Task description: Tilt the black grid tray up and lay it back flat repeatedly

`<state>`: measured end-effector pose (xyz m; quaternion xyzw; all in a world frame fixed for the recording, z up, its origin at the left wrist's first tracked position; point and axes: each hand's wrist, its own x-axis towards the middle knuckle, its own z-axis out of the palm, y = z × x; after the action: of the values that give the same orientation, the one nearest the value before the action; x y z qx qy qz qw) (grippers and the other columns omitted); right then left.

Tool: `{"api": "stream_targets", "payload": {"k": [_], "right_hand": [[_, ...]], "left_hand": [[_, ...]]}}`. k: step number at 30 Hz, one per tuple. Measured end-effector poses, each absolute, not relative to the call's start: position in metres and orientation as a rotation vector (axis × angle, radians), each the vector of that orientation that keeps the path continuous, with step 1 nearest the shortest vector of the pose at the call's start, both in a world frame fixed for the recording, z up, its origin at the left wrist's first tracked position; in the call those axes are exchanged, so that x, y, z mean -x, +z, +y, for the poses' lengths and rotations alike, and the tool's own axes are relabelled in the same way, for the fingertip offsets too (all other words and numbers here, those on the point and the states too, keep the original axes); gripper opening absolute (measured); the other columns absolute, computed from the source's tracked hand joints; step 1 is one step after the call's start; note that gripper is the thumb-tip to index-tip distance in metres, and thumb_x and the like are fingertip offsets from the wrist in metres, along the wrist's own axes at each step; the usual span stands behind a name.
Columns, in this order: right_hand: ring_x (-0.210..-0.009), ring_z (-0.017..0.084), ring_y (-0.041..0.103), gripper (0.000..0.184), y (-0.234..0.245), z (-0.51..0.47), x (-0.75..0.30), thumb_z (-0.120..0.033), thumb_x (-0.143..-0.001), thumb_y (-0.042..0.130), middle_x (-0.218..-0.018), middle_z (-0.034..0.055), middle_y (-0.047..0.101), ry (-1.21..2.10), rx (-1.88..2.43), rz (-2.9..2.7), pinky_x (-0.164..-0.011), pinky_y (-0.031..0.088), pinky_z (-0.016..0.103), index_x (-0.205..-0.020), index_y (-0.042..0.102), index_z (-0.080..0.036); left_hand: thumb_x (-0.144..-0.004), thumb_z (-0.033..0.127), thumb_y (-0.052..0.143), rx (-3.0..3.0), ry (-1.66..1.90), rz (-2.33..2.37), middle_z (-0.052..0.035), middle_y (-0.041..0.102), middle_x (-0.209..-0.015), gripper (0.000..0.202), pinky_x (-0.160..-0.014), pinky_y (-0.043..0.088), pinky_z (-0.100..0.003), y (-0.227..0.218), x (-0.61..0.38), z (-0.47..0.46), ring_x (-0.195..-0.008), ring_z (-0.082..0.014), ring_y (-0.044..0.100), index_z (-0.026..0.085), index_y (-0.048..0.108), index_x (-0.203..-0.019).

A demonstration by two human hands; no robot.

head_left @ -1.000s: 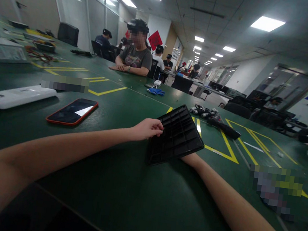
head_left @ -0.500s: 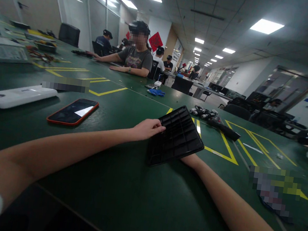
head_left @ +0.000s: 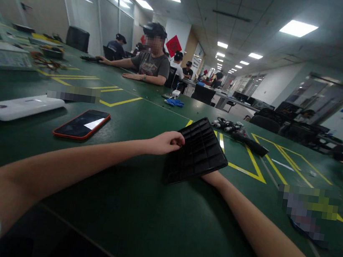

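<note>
A black ribbed plastic tray point(head_left: 198, 153) is tilted up off the green table point(head_left: 137, 200) in the middle of the view. My left hand point(head_left: 166, 141) grips its left edge with the fingers curled over it. My right hand goes under the tray's lower right side; only its wrist point(head_left: 214, 178) shows and the fingers are hidden behind the tray.
A phone in an orange case point(head_left: 82, 124) and a white flat device point(head_left: 19, 107) lie to the left. A dark tool and small metal parts point(head_left: 237, 133) sit beyond the tray among yellow floor-tape lines. A seated person point(head_left: 150, 64) works across the table; blue gloves point(head_left: 174, 102) lie nearby.
The tray and both my hands have stayed almost still. The person across the table has stretched an arm out to the left.
</note>
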<state>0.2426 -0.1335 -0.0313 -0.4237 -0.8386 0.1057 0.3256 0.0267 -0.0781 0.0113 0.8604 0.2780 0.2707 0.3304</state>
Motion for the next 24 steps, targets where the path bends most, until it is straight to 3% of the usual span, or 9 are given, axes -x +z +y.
{"api": "stream_targets", "payload": {"k": [6, 9, 13, 17, 21, 24], "right_hand": [[-0.141, 0.023, 0.018, 0.060, -0.031, -0.132, -0.241, -0.054, -0.088, 0.034, -0.152, 0.0024, 0.023, 0.247, 1.085, -2.217, -0.117, 0.009, 0.048, -0.143, 0.025, -0.031], [-0.140, 0.023, 0.020, 0.061, -0.029, -0.132, -0.239, -0.055, -0.089, 0.029, -0.151, 0.0051, 0.025, 0.210, 1.097, -2.222, -0.116, 0.010, 0.048, -0.143, 0.027, -0.027], [-0.140, 0.025, 0.019, 0.060, -0.024, -0.137, -0.237, -0.053, -0.089, 0.032, -0.152, 0.0048, 0.022, 0.188, 1.152, -2.249, -0.116, 0.009, 0.050, -0.143, 0.025, -0.027], [-0.141, 0.026, 0.015, 0.061, -0.020, -0.142, -0.237, -0.050, -0.090, 0.033, -0.154, 0.0052, 0.017, 0.226, 1.179, -2.256, -0.116, 0.008, 0.052, -0.144, 0.022, -0.026], [-0.141, 0.024, 0.019, 0.059, -0.026, -0.139, -0.243, -0.051, -0.089, 0.036, -0.153, 0.0026, 0.021, 0.268, 1.164, -2.236, -0.115, 0.011, 0.053, -0.143, 0.025, -0.030], [-0.140, 0.024, 0.020, 0.061, -0.036, -0.133, -0.247, -0.054, -0.087, 0.038, -0.152, 0.0029, 0.024, 0.282, 1.176, -2.212, -0.115, 0.013, 0.053, -0.142, 0.027, -0.030]], "left_hand": [[-0.081, 0.022, 0.055, -2.231, 0.689, 0.836, 0.0023, 0.053, -0.062, 0.007, -0.053, 0.040, -0.022, 0.011, -0.029, -0.084, -0.055, -0.0104, 0.051, 0.016, 0.054, -0.079], [-0.078, 0.019, 0.056, -2.073, 0.711, 0.894, 0.0030, 0.051, -0.057, 0.006, -0.047, 0.038, -0.022, 0.014, -0.031, -0.086, -0.049, -0.0100, 0.049, 0.016, 0.051, -0.076], [-0.078, 0.011, 0.045, -1.516, 0.761, 0.914, -0.0004, 0.053, -0.064, 0.007, -0.045, 0.038, -0.021, 0.018, -0.032, -0.083, -0.052, -0.0090, 0.051, 0.016, 0.044, -0.073], [-0.079, 0.020, 0.047, -1.444, 0.664, 0.906, 0.0017, 0.045, -0.064, 0.004, -0.041, 0.027, -0.019, 0.016, -0.028, -0.077, -0.050, -0.0075, 0.042, 0.016, 0.046, -0.077], [-0.064, 0.035, 0.070, -1.986, 0.567, 0.876, 0.0050, 0.043, -0.068, 0.048, -0.049, 0.032, -0.021, 0.009, -0.026, -0.075, -0.059, -0.0097, 0.043, 0.016, 0.052, -0.104], [-0.066, 0.045, 0.067, -2.338, 0.589, 0.870, 0.0028, 0.046, -0.072, 0.051, -0.058, 0.036, -0.025, 0.005, -0.027, -0.079, -0.064, -0.0125, 0.046, 0.014, 0.057, -0.105]]}}
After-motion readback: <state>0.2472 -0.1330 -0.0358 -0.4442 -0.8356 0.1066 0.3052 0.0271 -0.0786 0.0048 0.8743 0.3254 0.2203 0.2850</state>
